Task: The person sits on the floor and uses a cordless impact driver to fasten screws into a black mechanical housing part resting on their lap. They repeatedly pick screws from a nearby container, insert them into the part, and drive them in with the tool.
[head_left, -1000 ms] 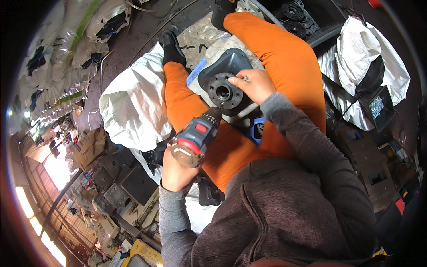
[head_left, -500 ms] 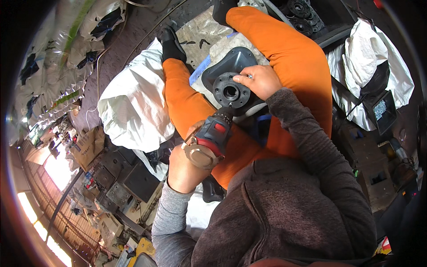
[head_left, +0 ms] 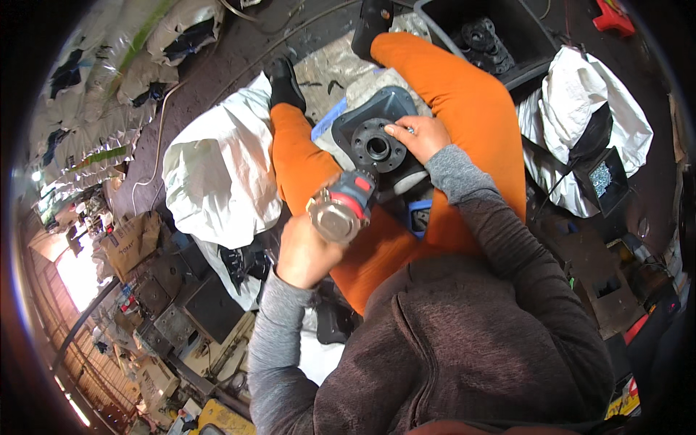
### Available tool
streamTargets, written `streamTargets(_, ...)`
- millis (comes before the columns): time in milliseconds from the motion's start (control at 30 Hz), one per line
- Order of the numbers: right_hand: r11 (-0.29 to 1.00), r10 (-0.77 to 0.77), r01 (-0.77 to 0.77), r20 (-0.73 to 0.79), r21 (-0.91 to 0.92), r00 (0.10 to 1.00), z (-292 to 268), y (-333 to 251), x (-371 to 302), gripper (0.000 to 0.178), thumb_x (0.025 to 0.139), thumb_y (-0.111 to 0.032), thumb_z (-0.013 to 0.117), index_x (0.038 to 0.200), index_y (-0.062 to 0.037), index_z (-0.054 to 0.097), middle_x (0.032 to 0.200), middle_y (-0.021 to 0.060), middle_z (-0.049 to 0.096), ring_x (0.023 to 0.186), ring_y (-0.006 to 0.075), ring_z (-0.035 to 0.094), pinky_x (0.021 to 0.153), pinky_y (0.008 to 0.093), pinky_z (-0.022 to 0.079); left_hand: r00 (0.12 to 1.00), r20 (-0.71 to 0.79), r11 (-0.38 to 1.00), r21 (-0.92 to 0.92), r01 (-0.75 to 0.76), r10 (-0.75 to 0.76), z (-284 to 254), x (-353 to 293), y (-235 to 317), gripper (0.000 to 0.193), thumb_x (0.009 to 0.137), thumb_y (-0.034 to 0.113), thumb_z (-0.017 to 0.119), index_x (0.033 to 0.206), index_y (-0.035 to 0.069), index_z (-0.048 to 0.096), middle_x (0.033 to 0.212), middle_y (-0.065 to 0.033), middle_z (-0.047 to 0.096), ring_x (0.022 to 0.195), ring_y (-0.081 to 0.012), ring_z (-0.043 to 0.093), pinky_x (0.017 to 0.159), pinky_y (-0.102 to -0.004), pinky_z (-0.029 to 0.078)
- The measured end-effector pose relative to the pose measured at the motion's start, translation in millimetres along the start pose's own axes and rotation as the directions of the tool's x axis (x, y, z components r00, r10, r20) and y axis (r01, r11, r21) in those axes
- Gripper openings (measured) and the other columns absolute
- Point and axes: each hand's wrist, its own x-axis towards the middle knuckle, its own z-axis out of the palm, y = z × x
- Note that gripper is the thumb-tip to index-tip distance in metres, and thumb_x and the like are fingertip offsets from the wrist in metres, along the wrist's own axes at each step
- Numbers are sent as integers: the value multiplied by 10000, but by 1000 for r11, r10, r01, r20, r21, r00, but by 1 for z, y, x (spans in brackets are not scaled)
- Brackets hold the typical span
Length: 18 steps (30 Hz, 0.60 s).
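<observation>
Sitting with orange-trousered legs (head_left: 464, 123) stretched toward twelve o'clock, a person is working on a dark metal flanged part (head_left: 377, 141) that is lying between the thighs, just above the picture's middle. The left hand (head_left: 304, 254) is wrapping closed around the grip of a red and grey power drill (head_left: 341, 210), whose nose is pointing toward one o'clock and meeting the flange's rim at its six o'clock edge. The right hand (head_left: 420, 136) is resting on the flange at its three o'clock side, fingers loosely curled and pressing down on the ring of bolt holes; something small and pale is showing at the fingertips, though what it is cannot be told. A round bore is showing open in the middle of the flange. A blue piece (head_left: 330, 119) is peeking out beneath the part at its nine o'clock side.

At ten o'clock from the drill, a white crumpled sack (head_left: 217, 174) is lying against the left leg. At two o'clock, another white bag (head_left: 594, 94) is sitting beside a small dark box of shiny fasteners (head_left: 602, 180). At twelve to one o'clock, a dark bin (head_left: 500, 29) is holding more black flanged pieces. Cardboard and metal clutter is crowding the floor (head_left: 145, 261) toward eight o'clock
</observation>
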Motion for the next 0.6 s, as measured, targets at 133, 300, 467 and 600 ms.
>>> streamTargets(133, 993, 32, -29, -21, 114, 999, 4, 10, 1, 379, 859, -388, 692, 958, -23, 726, 861, 124, 718, 795, 211, 671, 759, 319, 506, 897, -275, 926, -54, -373, 346, 9, -26, 5, 386, 719, -32, 654, 1099, 25, 625, 1023, -165, 666, 907, -309, 670, 779, -372, 538)
streamTargets(300, 881, 108, -141, 97, 452, 989, 15, 28, 10, 379, 857, -375, 701, 1002, -26, 723, 923, 131, 718, 887, 191, 656, 809, 319, 497, 995, -26, 952, -292, 86, -98, 55, -88, 2, 663, 720, 41, 712, 1347, 79, 502, 1114, -168, 662, 1011, -281, 671, 851, -384, 544)
streamTargets(467, 812, 191, -241, 148, 531, 970, 12, 4, -5, 362, 859, -345, 716, 995, -9, 724, 807, 72, 691, 722, 127, 607, 674, 280, 489, 999, 16, 994, -103, -34, 36, 127, -94, -32, 877, 701, 137, 783, 1462, 167, 349, 1091, -201, 631, 935, -373, 660, 799, -422, 538)
streamTargets(600, 811, 214, -287, 198, 511, 957, 7, 7, 0, 349, 861, -347, 721, 997, -25, 724, 661, -9, 592, 494, 69, 441, 458, 246, 355, 993, 90, 989, -133, -69, 82, 118, -87, -40, 900, 711, 160, 781, 1478, 174, 310, 1054, -187, 614, 877, -404, 649, 769, -448, 533)
